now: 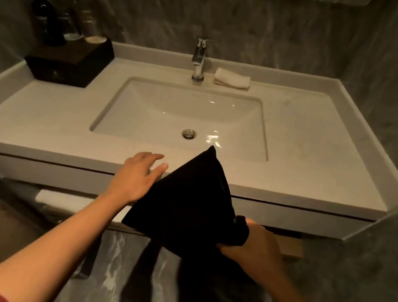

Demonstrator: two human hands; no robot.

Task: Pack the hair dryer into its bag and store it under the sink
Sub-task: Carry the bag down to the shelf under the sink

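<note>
Black soft cloth bag [191, 202] held up in front of the pale stone desk [46, 118], just off its front edge, top corner poking over the near rim of the white rectangular sink [188, 111]. Right hand [253, 245] clamped around the bag's lower right corner, something dark bunched in the grip. Left hand [138, 174] flat with fingers spread apart, resting against the bag's left side, gripping nothing. Hair dryer itself not visible, can't tell if inside. Loads of open desk left and right of the basin. Back left corner taken by a dark square box [69, 64] with bottles on it; chrome tap [199, 60] and folded white cloth [232, 79] along the back edge. Shelf under the counter mostly hidden.
</note>
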